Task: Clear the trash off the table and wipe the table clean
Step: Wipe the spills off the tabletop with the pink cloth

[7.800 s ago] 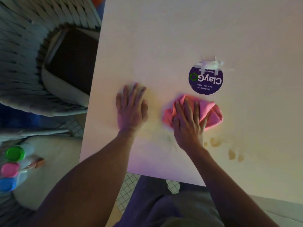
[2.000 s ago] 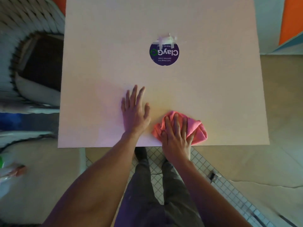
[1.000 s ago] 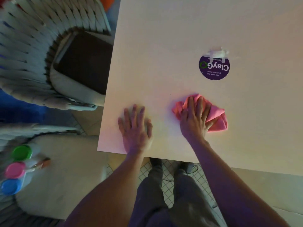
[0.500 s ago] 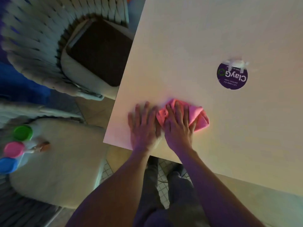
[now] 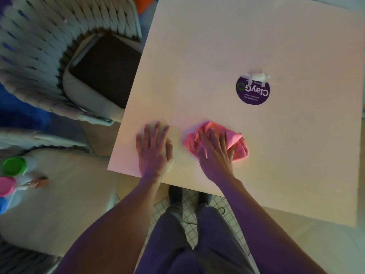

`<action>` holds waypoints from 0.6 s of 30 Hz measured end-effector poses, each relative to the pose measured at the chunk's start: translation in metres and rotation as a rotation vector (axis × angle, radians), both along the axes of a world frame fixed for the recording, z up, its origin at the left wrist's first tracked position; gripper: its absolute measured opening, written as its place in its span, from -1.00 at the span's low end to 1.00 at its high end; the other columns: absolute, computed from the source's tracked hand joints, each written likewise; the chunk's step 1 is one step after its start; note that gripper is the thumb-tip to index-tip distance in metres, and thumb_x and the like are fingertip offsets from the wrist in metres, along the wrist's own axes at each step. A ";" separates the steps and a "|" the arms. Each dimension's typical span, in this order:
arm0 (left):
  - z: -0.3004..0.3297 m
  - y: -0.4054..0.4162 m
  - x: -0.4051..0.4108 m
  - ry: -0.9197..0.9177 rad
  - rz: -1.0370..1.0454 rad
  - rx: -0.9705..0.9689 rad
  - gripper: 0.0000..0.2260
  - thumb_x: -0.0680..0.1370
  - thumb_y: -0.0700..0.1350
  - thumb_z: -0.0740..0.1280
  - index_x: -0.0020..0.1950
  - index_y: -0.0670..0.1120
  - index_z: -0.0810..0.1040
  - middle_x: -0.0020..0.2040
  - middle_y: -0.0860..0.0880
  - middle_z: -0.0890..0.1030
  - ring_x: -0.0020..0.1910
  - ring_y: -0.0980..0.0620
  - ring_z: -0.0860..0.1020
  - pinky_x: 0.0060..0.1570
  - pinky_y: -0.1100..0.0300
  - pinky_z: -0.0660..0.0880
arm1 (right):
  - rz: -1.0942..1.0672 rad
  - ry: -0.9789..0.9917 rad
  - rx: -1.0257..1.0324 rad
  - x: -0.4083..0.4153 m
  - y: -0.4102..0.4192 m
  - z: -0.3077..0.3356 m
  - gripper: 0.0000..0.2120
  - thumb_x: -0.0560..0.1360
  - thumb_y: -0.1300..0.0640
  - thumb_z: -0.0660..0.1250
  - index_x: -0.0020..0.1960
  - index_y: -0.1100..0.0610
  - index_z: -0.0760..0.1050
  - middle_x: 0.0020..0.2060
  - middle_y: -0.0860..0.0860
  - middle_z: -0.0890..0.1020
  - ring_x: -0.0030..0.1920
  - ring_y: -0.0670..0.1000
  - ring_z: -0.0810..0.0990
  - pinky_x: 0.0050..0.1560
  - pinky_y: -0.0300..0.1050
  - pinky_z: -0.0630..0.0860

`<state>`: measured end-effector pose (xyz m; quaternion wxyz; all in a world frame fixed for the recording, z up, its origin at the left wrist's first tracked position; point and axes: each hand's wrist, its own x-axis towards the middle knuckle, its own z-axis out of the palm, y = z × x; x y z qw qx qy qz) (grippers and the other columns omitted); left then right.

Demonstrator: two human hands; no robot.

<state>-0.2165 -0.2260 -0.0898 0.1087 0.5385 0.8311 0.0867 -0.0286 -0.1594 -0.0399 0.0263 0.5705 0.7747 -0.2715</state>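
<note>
A: Head view first: what are the hands doing?

B: The right hand (image 5: 214, 153) lies palm down on a crumpled pink cloth (image 5: 235, 142), fingers spread and flat across it, pressing it to the table (image 5: 217, 46) and not curled round it. The cloth sits near the table's front edge, bunched out past the fingertips to the right. The left hand (image 5: 155, 149) lies flat on the bare tabletop just beside the cloth, fingers spread, holding nothing, with a strip of table showing between the two.

A: Counts?

B: Two hands, one cloth, one table. One round purple sticker (image 5: 252, 89) reading "ClayGo" upside down from here, with pale tape (image 5: 256, 76) across its far edge, well apart from the cloth. One woven chair (image 5: 39, 48) at the table's left side, with one dark seat cushion (image 5: 104, 70). Three coloured lids at the left edge of the picture: a green lid (image 5: 13, 166), a pink lid (image 5: 7, 185) and a blue one.

A: What can't you make out?

B: The blue lid (image 5: 2, 204) is cut off by the frame. What the lids sit on is blurred, as is a small brownish thing (image 5: 40, 180) beside them. The sticker's small print is unreadable. The table's far corners run out of the picture, and the cloth's middle is hidden under the right hand. Light is dim and tinted.
</note>
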 end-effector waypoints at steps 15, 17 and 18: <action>0.038 0.064 0.168 0.056 -0.355 -0.155 -0.47 0.60 0.34 0.08 0.54 0.21 0.23 0.61 0.01 0.22 0.59 -0.23 0.13 0.42 -0.39 0.13 | -0.234 -0.124 -0.123 0.149 -0.009 0.008 -0.38 0.63 -0.14 0.14 0.61 -0.10 -0.03 0.61 -0.06 -0.15 0.59 0.14 -0.25 0.46 0.48 -0.07; 0.031 0.054 0.160 0.083 -0.368 -0.167 -0.48 0.61 0.34 0.08 0.55 0.22 0.25 0.60 0.03 0.25 0.59 -0.23 0.15 0.42 -0.37 0.12 | -0.188 -0.165 -0.162 0.152 -0.008 0.006 -0.29 0.61 -0.16 0.16 0.62 -0.11 -0.14 0.60 -0.06 -0.26 0.58 0.15 -0.32 0.45 0.49 -0.10; 0.028 0.049 0.150 0.089 -0.354 -0.172 -0.50 0.62 0.32 0.08 0.54 0.23 0.29 0.59 0.05 0.28 0.58 -0.22 0.17 0.39 -0.35 0.15 | -0.168 -0.180 -0.181 0.153 -0.008 0.006 -0.26 0.61 -0.18 0.16 0.62 -0.11 -0.19 0.59 -0.07 -0.30 0.57 0.16 -0.34 0.45 0.49 -0.10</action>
